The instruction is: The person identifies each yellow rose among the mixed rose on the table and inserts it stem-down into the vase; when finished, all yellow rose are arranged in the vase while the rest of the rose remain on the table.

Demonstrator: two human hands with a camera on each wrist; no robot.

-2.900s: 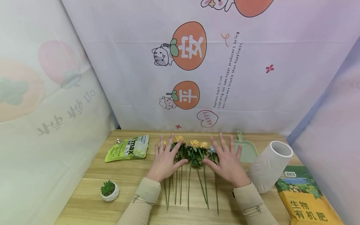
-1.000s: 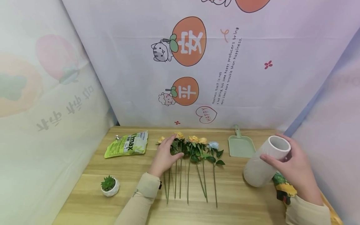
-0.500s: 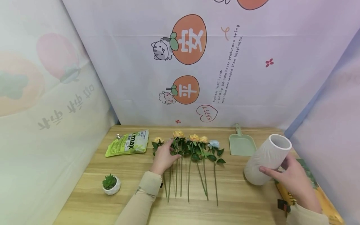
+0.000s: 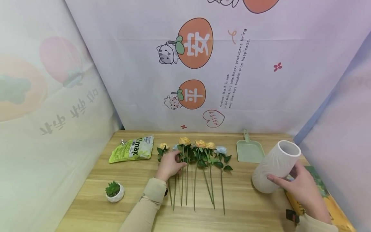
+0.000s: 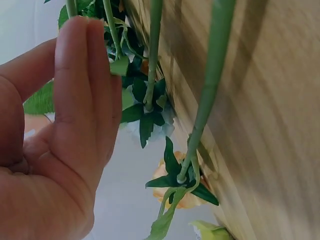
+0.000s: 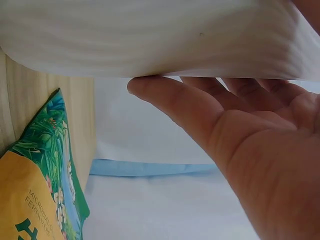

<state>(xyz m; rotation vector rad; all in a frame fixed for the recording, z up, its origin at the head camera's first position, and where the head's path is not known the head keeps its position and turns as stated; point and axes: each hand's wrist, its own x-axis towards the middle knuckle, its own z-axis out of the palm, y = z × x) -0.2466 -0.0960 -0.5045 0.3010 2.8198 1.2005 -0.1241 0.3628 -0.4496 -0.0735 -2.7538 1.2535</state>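
Several long-stemmed roses (image 4: 200, 144), yellow and pale blue with dark green leaves, lie side by side on the wooden table, blooms toward the back. My left hand (image 4: 168, 164) is over the left part of the row, its thumb beside a stem and a gap between thumb and forefinger. From the left wrist, straight fingers (image 5: 82, 85) hide part of a stem and leaf; whether they touch is unclear. A white textured vase (image 4: 272, 170) stands at right. My right hand (image 4: 302, 187) grips its side, thumb in front, the other fingers partly hidden behind it.
A green pouch (image 4: 132, 149) lies back left, with a small potted succulent (image 4: 114, 192) nearer the front. A pale green dustpan (image 4: 250, 150) rests by the back edge. Behind my right arm lies a yellow-and-green fertilizer bag (image 4: 336, 206). Printed cloth walls (image 4: 255, 96) enclose the table.
Both hands were spread over the roses at first. My right hand has gone right and taken hold of the vase, then slid lower on it. My left hand's fingers have drawn in and lowered.
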